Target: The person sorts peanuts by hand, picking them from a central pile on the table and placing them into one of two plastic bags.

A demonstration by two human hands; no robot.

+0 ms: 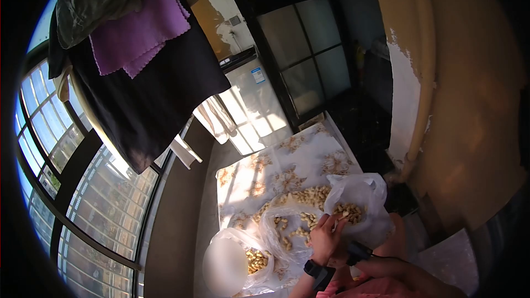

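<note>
My left hand (324,238), a black band on its wrist, is closed in a pinch at the edge of a white plastic bag (377,190). A small pale piece that looks like a peanut (344,215) shows at its fingertips. Close against it is my right hand (339,251), also with a black band; its fingers are mostly hidden. Unshelled peanuts (353,211) lie in the white bag. More peanuts form a pile (312,195) on the table behind a clear plastic bag (270,232), and others show in or under that clear bag.
The table (287,179) has a flowered cover. At its near left, a bag (238,234) holds golden-yellow pieces (256,261) beside a round white object (224,267). Laundry (160,94) hangs at upper left by barred windows. A white appliance (254,105) stands beyond the table.
</note>
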